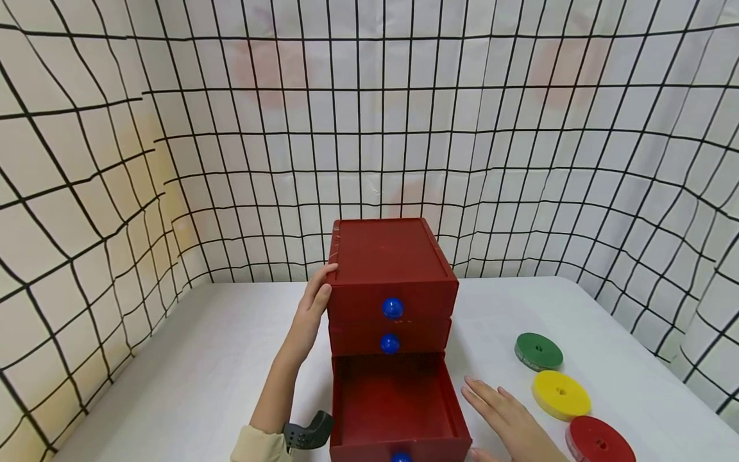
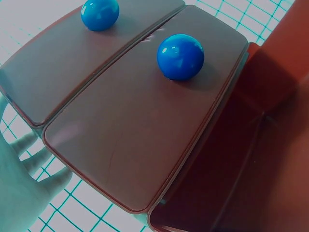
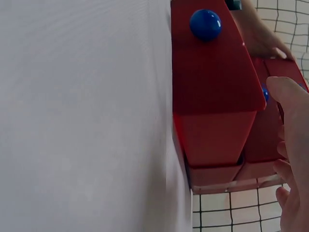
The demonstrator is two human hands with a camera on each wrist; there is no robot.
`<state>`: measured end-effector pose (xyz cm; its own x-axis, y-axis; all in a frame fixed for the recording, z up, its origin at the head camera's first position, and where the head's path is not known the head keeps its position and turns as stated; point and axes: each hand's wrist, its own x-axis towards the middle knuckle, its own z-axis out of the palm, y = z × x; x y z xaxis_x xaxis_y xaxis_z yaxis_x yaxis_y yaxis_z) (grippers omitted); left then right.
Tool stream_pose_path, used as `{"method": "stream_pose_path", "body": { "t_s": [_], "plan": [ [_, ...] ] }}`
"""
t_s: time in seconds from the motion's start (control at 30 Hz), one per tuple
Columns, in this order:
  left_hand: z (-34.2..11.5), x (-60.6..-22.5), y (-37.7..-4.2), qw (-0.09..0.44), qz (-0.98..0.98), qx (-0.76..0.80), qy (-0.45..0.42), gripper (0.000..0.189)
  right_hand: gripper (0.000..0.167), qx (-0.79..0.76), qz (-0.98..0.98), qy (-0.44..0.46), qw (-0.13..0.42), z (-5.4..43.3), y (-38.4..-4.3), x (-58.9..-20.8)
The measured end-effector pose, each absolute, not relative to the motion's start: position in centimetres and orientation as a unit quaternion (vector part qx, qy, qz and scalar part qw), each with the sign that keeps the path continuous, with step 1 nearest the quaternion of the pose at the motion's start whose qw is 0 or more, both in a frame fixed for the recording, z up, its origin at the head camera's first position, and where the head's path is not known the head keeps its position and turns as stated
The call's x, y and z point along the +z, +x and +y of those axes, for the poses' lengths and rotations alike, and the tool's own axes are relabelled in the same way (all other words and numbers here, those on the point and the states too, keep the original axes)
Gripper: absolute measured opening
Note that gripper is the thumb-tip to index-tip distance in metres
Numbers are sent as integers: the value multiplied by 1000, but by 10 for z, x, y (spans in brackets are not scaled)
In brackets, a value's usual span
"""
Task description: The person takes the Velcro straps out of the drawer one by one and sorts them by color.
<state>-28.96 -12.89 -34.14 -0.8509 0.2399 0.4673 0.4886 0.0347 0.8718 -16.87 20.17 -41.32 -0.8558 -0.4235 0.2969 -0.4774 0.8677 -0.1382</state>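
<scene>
A red chest of drawers (image 1: 392, 253) with round blue knobs stands in the middle of the table. Its bottom drawer (image 1: 395, 404) is pulled out and its red floor shows; the top drawer and the middle drawer (image 2: 116, 130) are closed. My left hand (image 1: 305, 321) rests against the chest's left side, its fingertips up at the top edge. To the right of the pulled-out drawer is my right hand (image 1: 510, 420), fingers straight and pointing toward it, holding nothing. In the right wrist view, its thumb and fingers (image 3: 289, 99) overlap the upper drawers.
On the table (image 1: 231, 359) to the right lie a green disc (image 1: 539, 351), a yellow disc (image 1: 561, 395) and a red disc (image 1: 600, 441), each with a small centre hole. White walls with a black grid (image 1: 381, 128) enclose the table at the back and sides.
</scene>
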Motion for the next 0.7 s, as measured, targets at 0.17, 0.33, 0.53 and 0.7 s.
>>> {"method": "stream_pose_path", "body": {
  "t_s": [0.17, 0.33, 0.53, 0.7],
  "plan": [
    [-129, -342, -289, 95, -708, -649, -261, 38, 73, 102, -953, 250, 136, 190, -169, -409],
    [-129, -342, -289, 96, -708, -649, -261, 38, 73, 99, -948, 263, 149, 183, -172, -409],
    [-130, -342, -291, 95, -711, -648, -258, 38, 71, 100, -932, 294, 185, 179, -176, -414],
    [-130, -342, -291, 93, -710, -649, -258, 38, 69, 88, -917, 330, 208, 177, -182, -418]
  ]
}}
